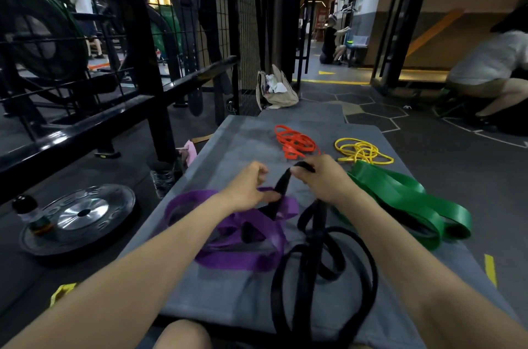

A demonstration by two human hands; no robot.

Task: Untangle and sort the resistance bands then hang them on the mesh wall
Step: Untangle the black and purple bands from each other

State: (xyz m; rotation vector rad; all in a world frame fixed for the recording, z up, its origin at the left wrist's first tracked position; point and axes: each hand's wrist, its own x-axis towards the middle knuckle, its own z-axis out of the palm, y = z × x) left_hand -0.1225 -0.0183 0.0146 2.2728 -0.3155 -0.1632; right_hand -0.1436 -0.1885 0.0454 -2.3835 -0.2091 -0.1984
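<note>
Tangles are the risk: my right hand point(323, 177) grips the upper fold of the wide black rubber resistance band point(317, 257), while my left hand point(251, 191) pinches the same strap lower down, where it crosses the broad purple flat band point(240, 248) on the grey padded mat point(245, 137). If I pull hard, black could drag purple along or cinch tighter. How they interlock under my left hand looks unclear. The black wire mesh wall point(245, 20) stands well away.
</note>
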